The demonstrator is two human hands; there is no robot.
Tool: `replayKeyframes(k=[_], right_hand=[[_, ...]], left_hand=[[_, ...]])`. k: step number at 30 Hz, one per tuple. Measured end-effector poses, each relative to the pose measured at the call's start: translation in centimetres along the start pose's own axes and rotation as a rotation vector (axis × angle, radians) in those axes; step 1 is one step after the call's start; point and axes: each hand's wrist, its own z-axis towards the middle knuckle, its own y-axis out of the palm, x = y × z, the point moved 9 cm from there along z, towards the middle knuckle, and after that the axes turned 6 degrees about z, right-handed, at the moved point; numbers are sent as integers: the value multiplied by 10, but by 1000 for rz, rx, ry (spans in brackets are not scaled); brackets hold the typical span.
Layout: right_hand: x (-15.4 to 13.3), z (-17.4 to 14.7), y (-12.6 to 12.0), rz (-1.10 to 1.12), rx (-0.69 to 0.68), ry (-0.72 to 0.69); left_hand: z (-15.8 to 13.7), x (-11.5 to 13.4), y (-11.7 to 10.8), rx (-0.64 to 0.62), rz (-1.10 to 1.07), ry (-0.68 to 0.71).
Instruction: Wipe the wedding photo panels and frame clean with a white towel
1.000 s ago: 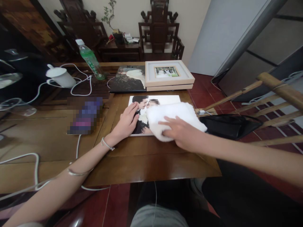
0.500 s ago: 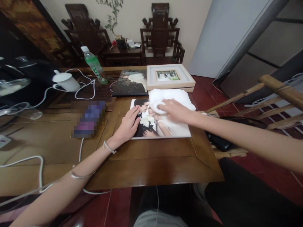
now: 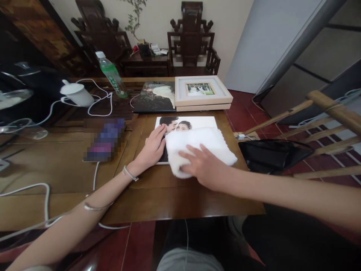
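My left hand (image 3: 153, 145) lies flat on the left edge of a photo panel (image 3: 201, 121), fingers stretched out. The panel is a print of a couple and lies on the wooden table (image 3: 135, 199). A thick white towel (image 3: 201, 139) covers most of its lower and right part. With its fingers bent on the towel, my right hand (image 3: 204, 165) grips and presses it down near the panel's front edge. The thumb side is partly hidden by the fabric.
Behind the panel lie a dark photo album (image 3: 155, 98) and stacked light wood frames (image 3: 204, 92). To the left are a green-labelled bottle (image 3: 113, 77), a lidded white cup (image 3: 76, 94), a blurred-out phone (image 3: 105, 141) and white cables (image 3: 46, 199). A wooden chair (image 3: 335, 109) stands at right.
My right hand has drawn the towel toward me, from the panel's upper right to its front edge. The faces at the top are uncovered. My left hand stays in place.
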Motion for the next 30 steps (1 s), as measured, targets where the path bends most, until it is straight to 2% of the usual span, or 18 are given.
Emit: replayKeyframes(k=[5, 7, 10, 12, 14, 16, 21, 24, 27, 30], right_hand=[[71, 53, -19, 44, -24, 171], [95, 69, -29, 69, 23, 182], [120, 80, -39, 71, 89, 177], [125, 79, -40, 69, 107, 176], [117, 72, -35, 74, 100, 176], [97, 59, -26, 61, 70, 175], [19, 11, -3, 26, -10, 67], [-13, -10, 3, 42, -65, 3], [-19, -12, 2, 54, -66, -31], [1, 2, 2, 39, -55, -4]], left_hand=[[-1, 0, 0, -11, -11, 3], [-1, 2, 0, -19, -14, 1], [0, 3, -1, -25, -13, -7], [0, 3, -1, -25, -14, -5], [0, 4, -1, -18, -20, -1], [-1, 3, -1, -4, -28, -3], [-1, 1, -1, 12, -26, -11], [-1, 1, -1, 0, -15, -4], [0, 1, -1, -19, -6, -2], [0, 1, 1, -32, 3, -1]])
